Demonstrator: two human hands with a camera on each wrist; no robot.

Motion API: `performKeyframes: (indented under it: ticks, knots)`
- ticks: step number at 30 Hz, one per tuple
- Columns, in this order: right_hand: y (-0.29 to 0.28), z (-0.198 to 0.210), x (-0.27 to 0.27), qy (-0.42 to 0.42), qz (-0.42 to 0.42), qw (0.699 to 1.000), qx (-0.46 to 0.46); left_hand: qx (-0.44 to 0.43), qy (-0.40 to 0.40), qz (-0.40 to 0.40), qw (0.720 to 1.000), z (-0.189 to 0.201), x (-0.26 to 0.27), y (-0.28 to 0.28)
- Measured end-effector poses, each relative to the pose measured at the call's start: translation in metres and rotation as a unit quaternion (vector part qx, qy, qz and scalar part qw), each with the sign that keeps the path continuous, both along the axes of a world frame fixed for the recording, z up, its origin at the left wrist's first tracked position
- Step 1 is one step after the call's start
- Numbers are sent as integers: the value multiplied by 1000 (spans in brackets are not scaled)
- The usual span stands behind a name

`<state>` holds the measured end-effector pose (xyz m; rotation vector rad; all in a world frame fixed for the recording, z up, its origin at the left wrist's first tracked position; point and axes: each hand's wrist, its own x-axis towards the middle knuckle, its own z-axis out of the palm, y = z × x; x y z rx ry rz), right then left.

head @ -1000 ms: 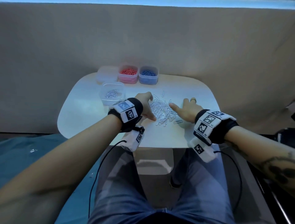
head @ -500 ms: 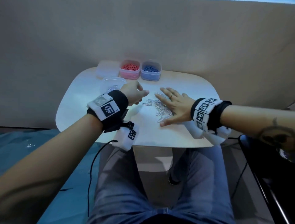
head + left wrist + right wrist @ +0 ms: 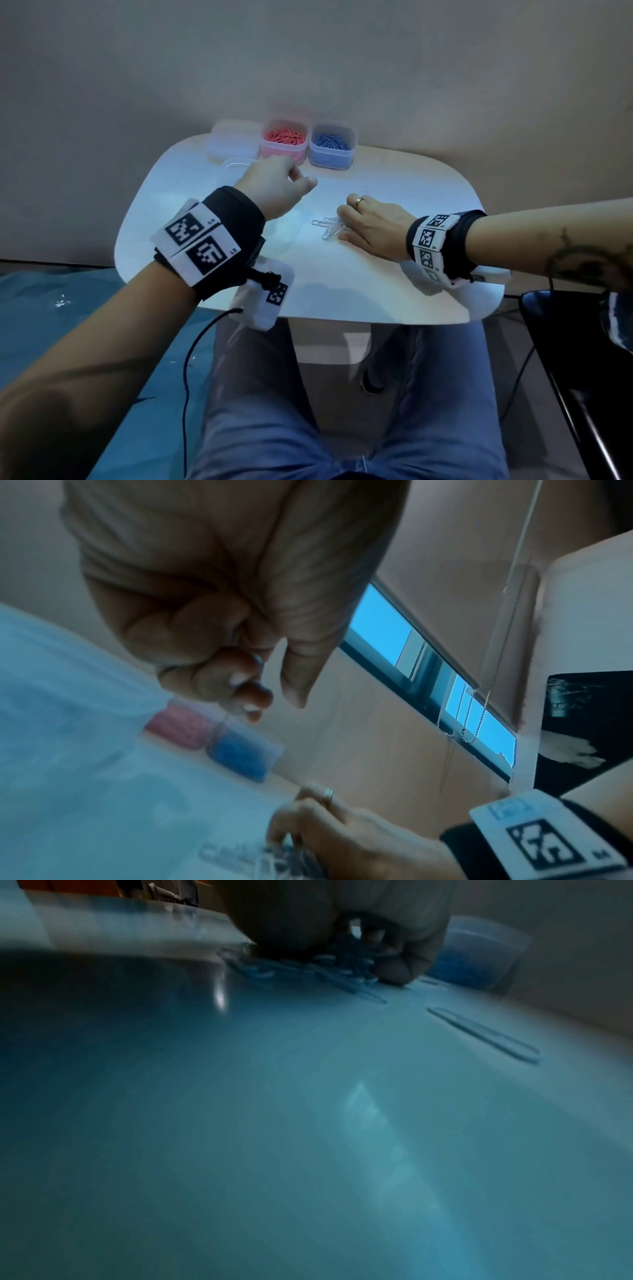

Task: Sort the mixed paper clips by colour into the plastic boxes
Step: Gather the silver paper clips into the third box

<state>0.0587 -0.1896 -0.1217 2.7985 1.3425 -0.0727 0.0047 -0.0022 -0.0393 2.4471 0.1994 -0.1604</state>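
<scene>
A small white table [image 3: 394, 294] was seen from the head view, with four plastic boxes at its far left. A box of red clips [image 3: 284, 139] and a box of blue clips [image 3: 331, 145] stood side by side at the far edge, touching or nearly so. A clear box [image 3: 233, 138] was set just left of the red one; its contents could not be made out. A fourth clear box [image 3: 230, 170] was placed in front of that, mostly hidden by the left hand [image 3: 274, 186].

The left hand was held raised above the table near that front clear box, fingers curled into a loose fist with the thumb sticking out to the right. In the left wrist view a thin wire-like piece [image 3: 219, 723] was seen dangling from the curled fingers [image 3: 205, 653]; it looked like a silver clip pinched there, but blur kept that uncertain.

The right hand [image 3: 373, 226] was laid palm down on the table, right of centre, over a small pile of silver clips [image 3: 329, 228]. A ring [image 3: 357, 202] was worn on one finger. The fingers were bent down onto the pile, tips touching the clips; whether any clip was actually gripped could not be told. In the right wrist view the fingertips [image 3: 394, 969] were pressed among the clips, and one single clip [image 3: 483, 1035] was seen lying apart from the pile on the bare tabletop.

Marker bands were worn on both wrists. Blue jeans [image 3: 260, 411] were visible below the table edge.
</scene>
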Motion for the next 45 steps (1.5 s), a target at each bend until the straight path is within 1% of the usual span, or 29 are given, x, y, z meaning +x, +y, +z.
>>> performKeyframes:
  ticks: [2,5,8,9,11,14,15,17,19,20,24,26,28,29,31,33,34,36,38,40,41,42,45]
  knots:
    - [3,-2,-2,14,-3,999,29,0,-19,13,1000,5,-1,8]
    - [8,-2,-3,26,-14,999,34,10,-40,41,998,8,-1,26]
    - [11,3,-4,30,-15,999,34,46,-59,74,995,10,-3,47]
    - [12,5,-6,37,-12,999,24,56,-59,72,994,10,-4,52]
    - [11,5,-5,13,-1,1000,8,80,-44,33,995,11,-5,57]
    - [12,4,1,-60,22,998,12,144,-13,-34,989,6,-3,60]
    - [11,6,0,-78,19,997,6,171,-3,-41,984,3,0,61]
    - [10,10,-1,-69,15,997,9,219,18,-40,975,-4,7,63]
    - [8,13,2,-42,-38,998,15,249,34,-37,967,-9,13,62]
    - [7,16,2,-26,-59,997,34,257,39,-34,965,-11,16,61]
    - [11,37,6,8,-119,982,147,279,26,-15,960,-14,24,60]
    - [17,49,11,22,-134,963,231,302,31,-14,953,-15,26,60]
    - [29,68,16,28,-153,933,323,311,45,-17,949,-17,27,60]
    - [37,77,20,26,-166,912,375,314,48,-15,948,-17,27,60]
    - [57,95,27,35,-196,854,480,328,38,-12,944,-15,26,59]
    - [79,106,30,75,-219,795,561,332,20,-13,943,-12,24,57]
    - [88,108,29,100,-224,772,587,327,12,-14,945,-9,22,55]
    - [100,107,22,150,-224,744,611,306,-8,-21,952,0,19,51]
    - [106,103,13,198,-217,722,627,251,-27,-41,967,13,16,42]
    - [108,102,6,214,-213,705,642,175,-44,-64,982,25,15,30]
    - [106,103,4,208,-208,706,644,146,-55,-72,985,30,15,23]
    - [104,104,1,189,-200,721,636,131,-66,-78,986,33,16,17]
    - [90,100,-6,99,-162,809,556,141,-88,-91,982,34,16,3]
